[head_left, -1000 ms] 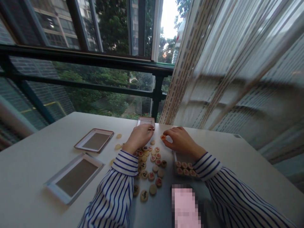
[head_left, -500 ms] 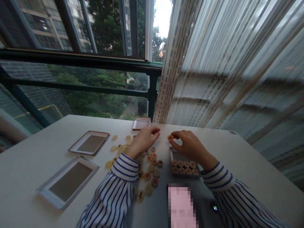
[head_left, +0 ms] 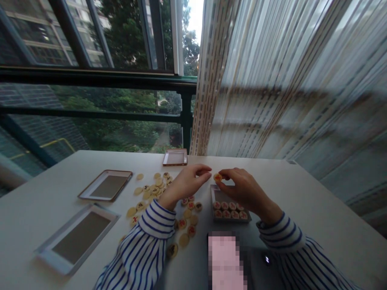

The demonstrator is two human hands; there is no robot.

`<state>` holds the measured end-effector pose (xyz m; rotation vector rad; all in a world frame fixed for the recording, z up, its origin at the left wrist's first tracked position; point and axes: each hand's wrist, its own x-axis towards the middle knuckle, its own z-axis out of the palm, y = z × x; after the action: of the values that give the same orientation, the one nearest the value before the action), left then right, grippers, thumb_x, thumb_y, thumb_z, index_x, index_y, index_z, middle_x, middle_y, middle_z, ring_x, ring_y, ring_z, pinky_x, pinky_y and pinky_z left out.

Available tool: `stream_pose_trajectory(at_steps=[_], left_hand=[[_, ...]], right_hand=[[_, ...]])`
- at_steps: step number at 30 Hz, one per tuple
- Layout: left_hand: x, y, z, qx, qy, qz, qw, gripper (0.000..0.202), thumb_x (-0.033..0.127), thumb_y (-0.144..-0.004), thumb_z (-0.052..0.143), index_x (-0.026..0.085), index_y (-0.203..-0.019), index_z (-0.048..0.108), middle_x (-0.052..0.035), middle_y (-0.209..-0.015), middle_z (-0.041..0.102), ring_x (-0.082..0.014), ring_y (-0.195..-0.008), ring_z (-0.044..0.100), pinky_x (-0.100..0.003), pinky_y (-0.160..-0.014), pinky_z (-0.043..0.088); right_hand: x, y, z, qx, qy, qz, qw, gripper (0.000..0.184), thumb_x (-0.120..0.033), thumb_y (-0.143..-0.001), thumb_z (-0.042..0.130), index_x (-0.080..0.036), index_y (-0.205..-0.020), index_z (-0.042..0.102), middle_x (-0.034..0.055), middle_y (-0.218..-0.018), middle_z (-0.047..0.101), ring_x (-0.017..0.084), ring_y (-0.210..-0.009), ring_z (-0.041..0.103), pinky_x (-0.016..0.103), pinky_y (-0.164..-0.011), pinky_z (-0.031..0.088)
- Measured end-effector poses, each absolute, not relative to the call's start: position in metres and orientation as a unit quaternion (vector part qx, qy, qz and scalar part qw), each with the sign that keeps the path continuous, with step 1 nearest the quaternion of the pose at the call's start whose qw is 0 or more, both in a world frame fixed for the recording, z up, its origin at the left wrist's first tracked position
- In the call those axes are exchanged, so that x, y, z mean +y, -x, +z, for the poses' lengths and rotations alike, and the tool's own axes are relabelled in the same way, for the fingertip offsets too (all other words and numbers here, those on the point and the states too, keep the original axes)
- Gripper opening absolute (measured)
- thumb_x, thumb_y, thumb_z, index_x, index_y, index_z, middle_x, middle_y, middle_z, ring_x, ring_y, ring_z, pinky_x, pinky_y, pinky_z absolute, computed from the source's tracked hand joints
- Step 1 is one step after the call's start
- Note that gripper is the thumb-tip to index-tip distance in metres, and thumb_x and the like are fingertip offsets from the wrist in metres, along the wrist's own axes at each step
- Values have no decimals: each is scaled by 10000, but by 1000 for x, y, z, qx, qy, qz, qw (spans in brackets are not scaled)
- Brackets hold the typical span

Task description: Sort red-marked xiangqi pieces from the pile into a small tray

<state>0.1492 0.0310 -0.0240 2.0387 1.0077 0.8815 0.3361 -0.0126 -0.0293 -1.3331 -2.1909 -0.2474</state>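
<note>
My right hand (head_left: pixel 246 187) pinches a round xiangqi piece (head_left: pixel 217 177) with a red character, its thumb and fingertips at the edge. That hand is over a small box (head_left: pixel 214 194) whose near part holds two rows of red-marked pieces. To the left, my left hand (head_left: pixel 189 181) reaches toward the held piece, thumb and fingers slightly apart with nothing seen between them. A gap separates its fingertips from the piece. Loose xiangqi pieces (head_left: pixel 159 182), some plain side up and others with black or red characters, lie around and under my left forearm, which hides part of them.
A brown-rimmed tray (head_left: pixel 128 179) and a pale tray (head_left: pixel 105 237) stand at the left of the white table (head_left: pixel 305 201). A smaller tray (head_left: pixel 175 164) is at the far edge. A phone (head_left: pixel 226 262) lies in front, its screen blurred out. Beyond are a window railing and a curtain (head_left: pixel 205 100).
My left hand has moved right, closer to the piece in my right hand. The right hand keeps its pinch. The view has shifted slightly, so the trays appear farther left.
</note>
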Motion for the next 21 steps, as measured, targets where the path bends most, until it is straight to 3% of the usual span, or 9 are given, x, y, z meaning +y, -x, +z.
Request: stream_pose_trajectory(at_steps=[10,16,21], left_hand=[[26,-163,-29,344,-732,314,497,245,256,-799,578,113,-989,638,-80,-959,700,-165,-879,639,-265,-780,487],[23,-166,-26,370,-717,306,506,182,176,-776,601,111,-939,651,-62,-914,713,-146,-842,646,-239,-758,490],[26,-164,-28,361,-721,303,507,181,203,-773,607,116,-921,662,-60,-906,713,-144,-822,645,-244,-746,492]], right_hand=[[-17,-344,-30,-825,482,-74,285,179,-311,-832,549,-159,-883,629,49,-772,657,164,-718,578,290,-680,405],[-22,-346,-33,-834,469,-77,279,237,-356,-864,508,-152,-876,628,53,-747,649,164,-688,566,292,-657,392],[-24,-346,-30,-845,461,-58,264,253,-358,-876,487,-145,-912,620,66,-783,654,163,-715,570,296,-670,397]])
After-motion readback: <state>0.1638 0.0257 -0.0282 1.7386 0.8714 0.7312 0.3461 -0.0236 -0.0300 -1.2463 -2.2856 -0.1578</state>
